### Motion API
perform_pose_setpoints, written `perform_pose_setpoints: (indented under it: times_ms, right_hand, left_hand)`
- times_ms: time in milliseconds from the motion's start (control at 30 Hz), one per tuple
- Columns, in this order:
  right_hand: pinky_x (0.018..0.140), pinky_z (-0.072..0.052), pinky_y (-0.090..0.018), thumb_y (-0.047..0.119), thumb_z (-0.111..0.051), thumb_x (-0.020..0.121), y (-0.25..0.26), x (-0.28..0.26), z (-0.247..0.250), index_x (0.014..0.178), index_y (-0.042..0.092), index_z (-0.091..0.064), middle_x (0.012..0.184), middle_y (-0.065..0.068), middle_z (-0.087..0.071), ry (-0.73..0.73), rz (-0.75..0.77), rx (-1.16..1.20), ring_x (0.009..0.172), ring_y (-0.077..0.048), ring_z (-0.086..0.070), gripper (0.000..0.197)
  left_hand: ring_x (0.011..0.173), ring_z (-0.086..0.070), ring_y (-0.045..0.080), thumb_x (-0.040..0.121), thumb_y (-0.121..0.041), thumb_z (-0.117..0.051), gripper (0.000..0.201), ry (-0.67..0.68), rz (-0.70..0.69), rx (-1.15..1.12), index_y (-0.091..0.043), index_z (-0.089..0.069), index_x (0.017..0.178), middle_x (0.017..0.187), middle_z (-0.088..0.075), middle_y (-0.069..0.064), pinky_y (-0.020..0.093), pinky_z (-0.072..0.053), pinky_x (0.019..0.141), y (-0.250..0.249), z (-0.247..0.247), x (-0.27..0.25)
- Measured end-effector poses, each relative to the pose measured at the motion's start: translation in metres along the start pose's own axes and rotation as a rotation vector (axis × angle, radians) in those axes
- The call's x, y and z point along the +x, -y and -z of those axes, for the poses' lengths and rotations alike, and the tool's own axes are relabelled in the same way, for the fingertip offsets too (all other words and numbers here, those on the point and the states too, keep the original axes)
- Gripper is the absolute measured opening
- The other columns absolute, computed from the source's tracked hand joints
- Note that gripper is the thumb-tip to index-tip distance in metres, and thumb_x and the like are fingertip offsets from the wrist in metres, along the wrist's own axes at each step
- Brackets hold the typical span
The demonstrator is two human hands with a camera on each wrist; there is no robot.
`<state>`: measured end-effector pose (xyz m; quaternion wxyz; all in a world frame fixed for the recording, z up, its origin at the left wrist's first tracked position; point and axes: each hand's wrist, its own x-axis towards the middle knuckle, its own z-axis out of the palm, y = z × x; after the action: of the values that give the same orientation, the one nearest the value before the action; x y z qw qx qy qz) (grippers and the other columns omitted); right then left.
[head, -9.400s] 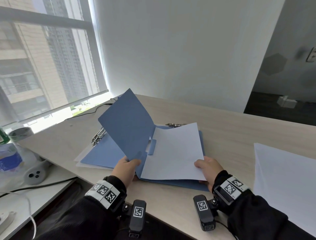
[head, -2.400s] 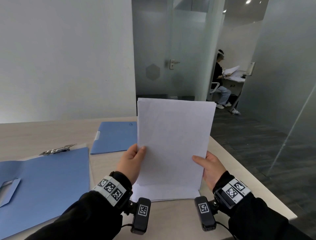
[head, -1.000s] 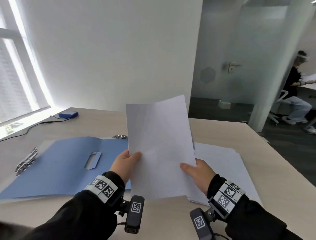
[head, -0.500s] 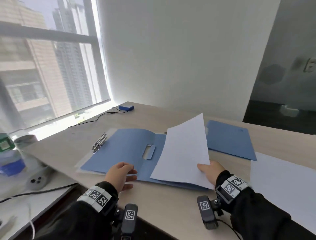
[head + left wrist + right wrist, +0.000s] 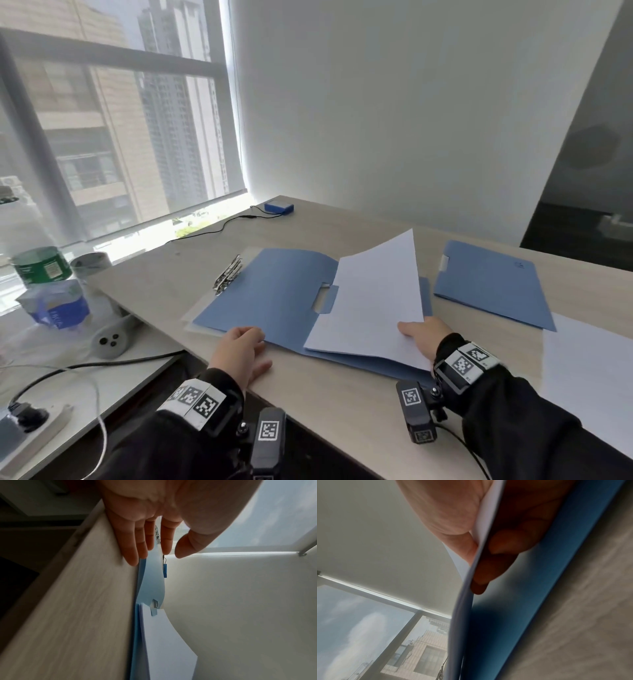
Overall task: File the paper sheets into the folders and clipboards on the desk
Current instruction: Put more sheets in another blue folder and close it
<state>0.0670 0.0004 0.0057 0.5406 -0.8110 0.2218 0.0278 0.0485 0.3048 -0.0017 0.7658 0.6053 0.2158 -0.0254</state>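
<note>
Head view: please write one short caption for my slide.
Right hand lowers a white sheet into the open blue folder; left hand rests at its near edge.

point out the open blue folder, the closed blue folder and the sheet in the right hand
open blue folder (image 5: 274, 291), head view, bare left flap
closed blue folder (image 5: 493, 284), head view, middle of its cover
sheet (image 5: 373, 301), head view, middle of the page
right hand (image 5: 426, 334), head view, back of hand

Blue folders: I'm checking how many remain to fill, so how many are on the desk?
2. An open blue folder lies in front of the person, with a clipboard partly under it; a closed blue folder lies farther right. Others may be hidden.
</note>
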Motion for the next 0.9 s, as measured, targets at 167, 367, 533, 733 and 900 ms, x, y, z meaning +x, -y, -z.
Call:
perform_pose_setpoints:
  times_ms: [167, 367, 533, 733, 900]
  right_hand:
    - [0.093, -0.051, -0.041, 0.016, -0.065, 0.088, -0.001, -0.002, -0.001, 0.099, -0.001, -0.060, 0.100, -0.018, -0.067, 0.005, -0.018, 0.020, 0.094, -0.035, -0.065, 0.021]
    - [0.096, -0.051, -0.051, 0.022, -0.072, 0.079, -0.021, 0.022, 0.001, 0.107, -0.003, -0.064, 0.105, -0.018, -0.071, 0.019, -0.028, 0.083, 0.098, -0.038, -0.068, 0.038]
    - [0.096, -0.050, -0.053, 0.013, -0.068, 0.085, -0.015, 0.010, 0.003, 0.081, 0.007, -0.066, 0.105, -0.023, -0.071, 0.048, -0.021, 0.101, 0.099, -0.040, -0.068, 0.008]
    - [0.098, -0.049, -0.053, 0.014, -0.066, 0.087, -0.014, 0.006, 0.005, 0.077, 0.012, -0.065, 0.108, -0.022, -0.070, 0.095, -0.031, 0.082, 0.102, -0.041, -0.066, 0.011]
    - [0.100, -0.048, -0.048, 0.006, -0.062, 0.089, -0.015, 0.004, 0.006, 0.096, -0.005, -0.067, 0.104, -0.023, -0.067, 0.104, -0.015, 0.128, 0.100, -0.038, -0.064, 0.013]
  left_hand:
    - [0.109, -0.050, 0.024, 0.090, -0.010, -0.053, 0.019, -0.040, -0.005, -0.110, -0.012, -0.052, 0.109, 0.106, -0.052, 0.006, 0.047, -0.053, 0.085, 0.003, -0.005, -0.003]
    - [0.099, -0.059, 0.024, 0.089, -0.013, -0.052, 0.040, -0.137, -0.005, -0.275, -0.012, -0.046, 0.128, 0.110, -0.057, 0.011, 0.039, -0.051, 0.074, 0.001, -0.004, 0.003]
    - [0.080, -0.063, 0.016, 0.089, -0.012, -0.050, 0.012, -0.052, -0.002, -0.252, -0.014, -0.060, 0.096, 0.089, -0.063, 0.004, 0.031, -0.047, 0.062, -0.003, -0.012, 0.003]
    - [0.088, -0.065, 0.023, 0.088, -0.009, -0.044, 0.023, 0.137, -0.104, -0.159, -0.017, -0.063, 0.098, 0.093, -0.069, 0.004, 0.039, -0.051, 0.075, -0.009, -0.037, -0.009]
    - [0.086, -0.066, 0.023, 0.089, -0.016, -0.047, 0.027, 0.310, -0.093, -0.037, -0.023, -0.068, 0.105, 0.091, -0.072, -0.001, 0.039, -0.053, 0.077, -0.011, -0.057, -0.020]
